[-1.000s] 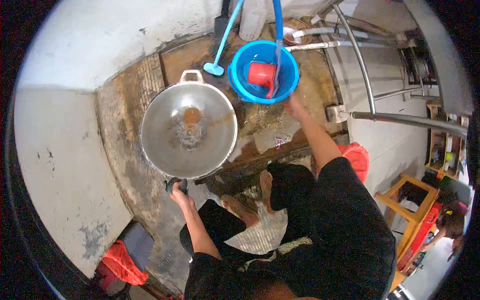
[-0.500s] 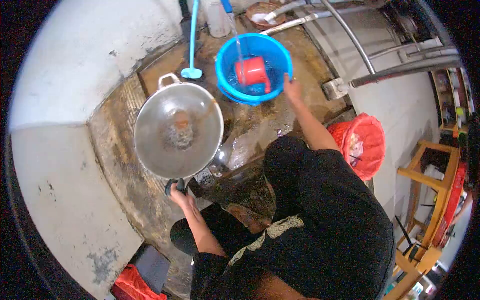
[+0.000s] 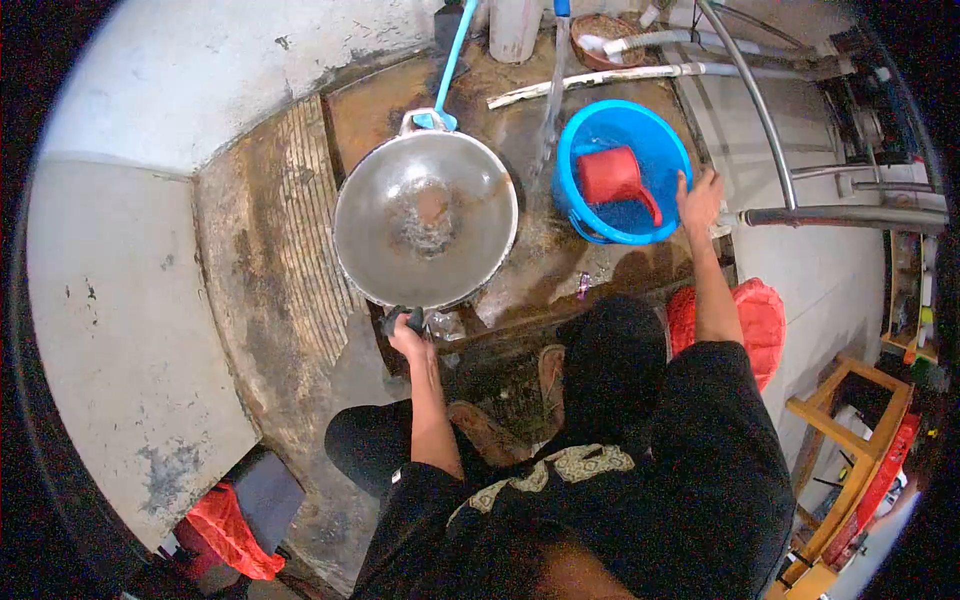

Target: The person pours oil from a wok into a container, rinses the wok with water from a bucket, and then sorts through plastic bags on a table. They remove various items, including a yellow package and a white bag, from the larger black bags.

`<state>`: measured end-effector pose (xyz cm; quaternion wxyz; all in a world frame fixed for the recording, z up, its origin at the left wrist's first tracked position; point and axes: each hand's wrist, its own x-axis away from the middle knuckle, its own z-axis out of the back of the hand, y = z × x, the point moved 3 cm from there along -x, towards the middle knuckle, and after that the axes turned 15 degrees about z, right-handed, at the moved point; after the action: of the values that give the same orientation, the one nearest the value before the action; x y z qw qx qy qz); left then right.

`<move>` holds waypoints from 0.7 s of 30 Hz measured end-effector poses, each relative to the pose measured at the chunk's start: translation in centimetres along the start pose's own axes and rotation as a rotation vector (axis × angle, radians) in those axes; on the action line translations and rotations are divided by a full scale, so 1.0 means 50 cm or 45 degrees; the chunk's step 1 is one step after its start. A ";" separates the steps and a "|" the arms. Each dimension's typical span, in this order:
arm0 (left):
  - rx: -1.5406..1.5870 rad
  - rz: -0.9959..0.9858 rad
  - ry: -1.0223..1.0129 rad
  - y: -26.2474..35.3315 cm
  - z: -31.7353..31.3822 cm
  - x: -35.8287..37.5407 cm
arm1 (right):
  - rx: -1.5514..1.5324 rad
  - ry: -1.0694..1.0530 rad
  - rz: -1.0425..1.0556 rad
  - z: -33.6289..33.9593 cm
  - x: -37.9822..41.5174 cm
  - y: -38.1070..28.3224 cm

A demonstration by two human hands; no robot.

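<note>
A large silver wok with a brownish patch and a little liquid at its centre lies on the wet floor. My left hand is closed at its near handle, around a dark pad or cloth. A blue bucket holds water and a red dipper with its handle slanting down. At the bucket's right rim is my right hand, thumb over the edge and fingers outside it. Running water falls from a blue hose end, landing left of the bucket.
A light-blue long-handled brush stands behind the wok. White pipe and a brown basket lie at the back. Metal pipes cross the right side. A red-lined bin stands by my right arm, and a wooden frame farther right.
My right hand has shifted the bucket right, so the water stream now falls outside it. The dipper has turned inside. The view has shifted; my left hand stays at the wok's handle.
</note>
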<state>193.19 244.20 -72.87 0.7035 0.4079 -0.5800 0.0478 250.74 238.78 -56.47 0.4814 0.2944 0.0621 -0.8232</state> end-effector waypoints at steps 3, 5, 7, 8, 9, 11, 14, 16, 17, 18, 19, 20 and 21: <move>0.043 -0.027 0.020 -0.004 -0.028 0.022 | -0.315 -0.220 0.245 -0.012 -0.030 -0.085; 0.062 -0.038 0.130 -0.030 -0.029 0.011 | -0.463 -0.750 0.009 -0.097 -0.004 -0.092; 0.104 0.028 0.009 -0.041 -0.027 0.007 | -0.508 -1.269 -0.135 -0.153 0.031 -0.101; 0.126 0.057 -0.051 -0.043 -0.028 0.003 | -0.512 -1.379 -0.025 -0.164 0.042 -0.108; 0.137 0.072 -0.039 -0.047 -0.029 0.000 | -0.512 -1.488 0.087 -0.172 0.056 -0.114; 0.151 0.106 -0.008 -0.054 -0.034 0.009 | -0.650 -1.258 0.078 -0.197 0.083 -0.113; 0.194 0.230 -0.131 -0.089 -0.008 -0.045 | -0.438 -0.978 0.110 -0.033 0.039 -0.172; 0.183 0.248 -0.148 -0.095 -0.001 -0.041 | -0.142 -0.698 0.199 0.058 0.018 -0.198; 0.144 0.205 -0.081 -0.065 -0.020 0.030 | -0.149 -0.424 0.061 0.080 0.033 -0.182; 0.109 0.158 -0.017 -0.042 -0.040 0.072 | -0.157 -0.144 -0.076 0.089 0.053 -0.155; 0.124 0.179 -0.065 -0.050 -0.034 0.056 | -0.166 0.149 -0.209 0.089 0.072 -0.127; 0.132 0.108 -0.125 -0.053 -0.033 0.051 | -0.520 0.099 -0.511 -0.003 0.141 -0.088; 0.112 0.107 -0.141 -0.069 -0.017 0.022 | -0.877 0.039 -0.809 -0.084 0.202 -0.064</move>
<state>196.08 242.00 -73.73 0.6489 0.4158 -0.6321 0.0802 246.22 234.47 -65.99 0.2740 0.0960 0.4260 -0.8568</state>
